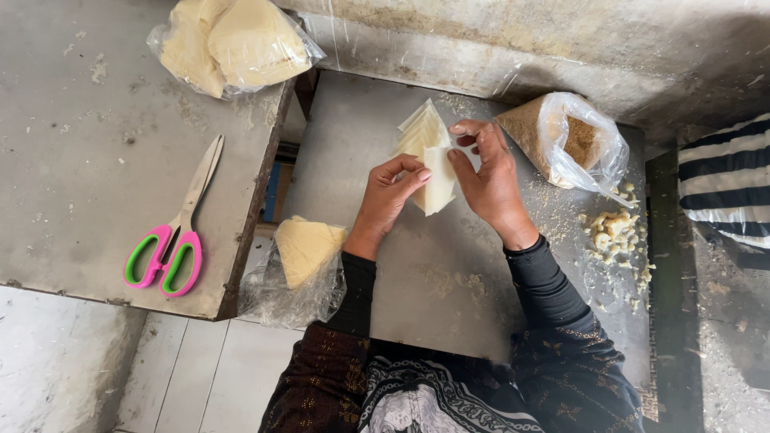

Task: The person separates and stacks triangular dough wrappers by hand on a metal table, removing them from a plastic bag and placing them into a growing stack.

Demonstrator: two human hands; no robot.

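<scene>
Both hands — left hand [387, 195], right hand [487, 172] — pinch one thin pastry sheet [439, 183] off the stack [420, 133]; we judge it tears if tugged hard or stuck.

We see the left hand [387, 195] and right hand [487, 175] bare, no rings or gloves showing; tight black sleeves [542, 277] reach the wrists; over them we see a dark brown top [319, 383] with small gold dots; at the lap, black-and-white patterned cloth [437, 401].
</scene>
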